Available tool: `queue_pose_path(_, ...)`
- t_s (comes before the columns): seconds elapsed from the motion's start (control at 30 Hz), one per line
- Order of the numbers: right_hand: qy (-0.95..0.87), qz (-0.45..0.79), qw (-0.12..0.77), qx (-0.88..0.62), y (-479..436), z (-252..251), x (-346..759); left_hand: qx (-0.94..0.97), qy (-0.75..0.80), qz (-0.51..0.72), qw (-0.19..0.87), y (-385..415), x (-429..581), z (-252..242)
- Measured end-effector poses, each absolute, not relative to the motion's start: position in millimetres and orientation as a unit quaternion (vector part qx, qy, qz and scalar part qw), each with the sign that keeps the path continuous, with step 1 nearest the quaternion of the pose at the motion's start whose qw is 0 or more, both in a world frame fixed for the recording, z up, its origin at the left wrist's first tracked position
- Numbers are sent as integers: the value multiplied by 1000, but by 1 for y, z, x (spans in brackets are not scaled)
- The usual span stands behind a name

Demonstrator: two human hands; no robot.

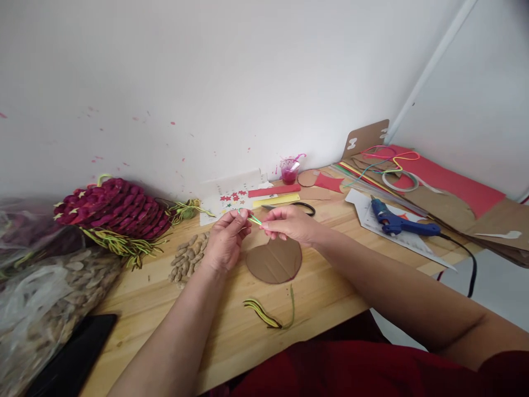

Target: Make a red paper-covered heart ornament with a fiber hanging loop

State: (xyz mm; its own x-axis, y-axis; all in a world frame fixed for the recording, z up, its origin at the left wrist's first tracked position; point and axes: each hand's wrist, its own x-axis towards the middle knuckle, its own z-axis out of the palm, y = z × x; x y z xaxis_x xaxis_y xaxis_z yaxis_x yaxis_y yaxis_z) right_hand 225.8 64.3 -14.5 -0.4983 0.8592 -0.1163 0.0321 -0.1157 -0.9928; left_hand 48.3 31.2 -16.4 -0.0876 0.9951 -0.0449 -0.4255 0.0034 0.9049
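Observation:
My left hand [229, 237] and my right hand [289, 225] pinch a thin bright green and yellow cord [255, 220], stretched in the short gap between them. Below them a rounded brown cardboard cutout [274, 263] with a small neck at its top lies flat on the wooden table [165, 325]. Nearer to me is a yellow, green and black yarn tassel [264, 315] with a loose green strand. Black-handled scissors [306, 208] lie just behind my right hand, partly covered by it. Unshelled peanuts [190, 256] are heaped to the left of my left hand.
A purple, peanut-covered piece [115, 207] with yarn tassels stands at the left, beside a plastic bag of peanuts [37, 309]. Behind are paper stars [235, 197] and a cup of magenta paint [290, 172]. A blue glue gun [397, 221], a tape roll [400, 181] and cardboard lie right.

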Motion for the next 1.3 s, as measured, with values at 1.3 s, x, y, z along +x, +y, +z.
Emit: queue_pose_path(1.3, -531, 675, 318, -402, 56, -10, 219, 350, 499, 533, 587, 23, 57, -11)
